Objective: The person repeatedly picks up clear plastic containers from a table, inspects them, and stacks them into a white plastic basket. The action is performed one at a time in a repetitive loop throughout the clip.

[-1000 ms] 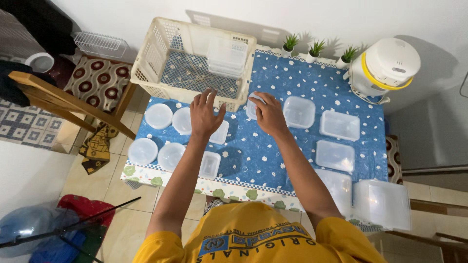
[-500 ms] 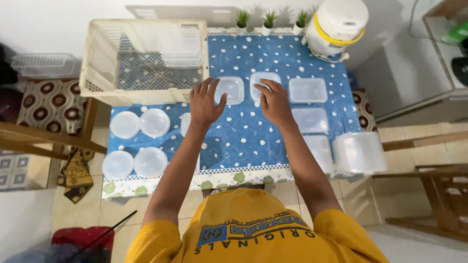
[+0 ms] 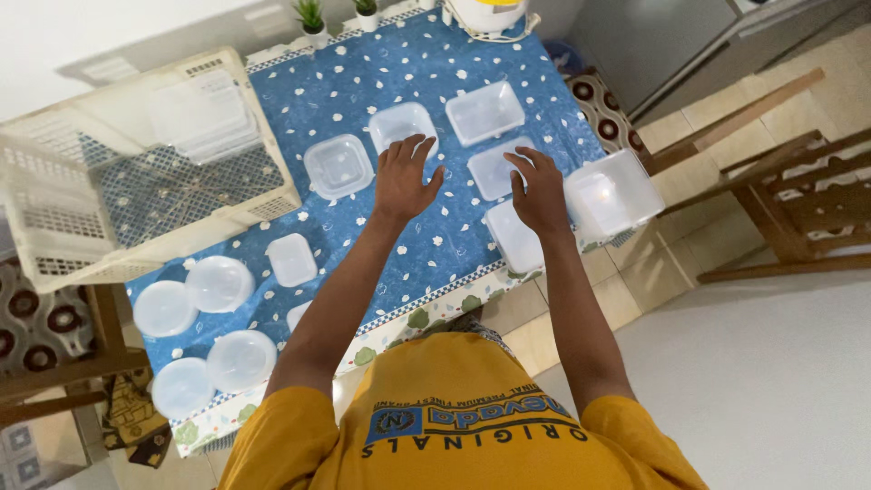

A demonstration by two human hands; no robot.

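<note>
The tubs (image 3: 403, 122) sat in rows on the blue desk (image 3: 426, 236). The left hand (image 3: 404, 178) reached for one, fingers spread wide and empty. The right hand (image 3: 539, 191) touched another tub (image 3: 497, 169), fingers open. Gripping the rim gently looked best.

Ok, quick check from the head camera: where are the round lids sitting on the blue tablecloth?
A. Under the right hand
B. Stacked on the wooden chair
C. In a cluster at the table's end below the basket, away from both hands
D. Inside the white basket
C: the round lids lie grouped on the blue tablecloth below the white basket, clear of the left hand and right hand, which hover among square containers.
</note>
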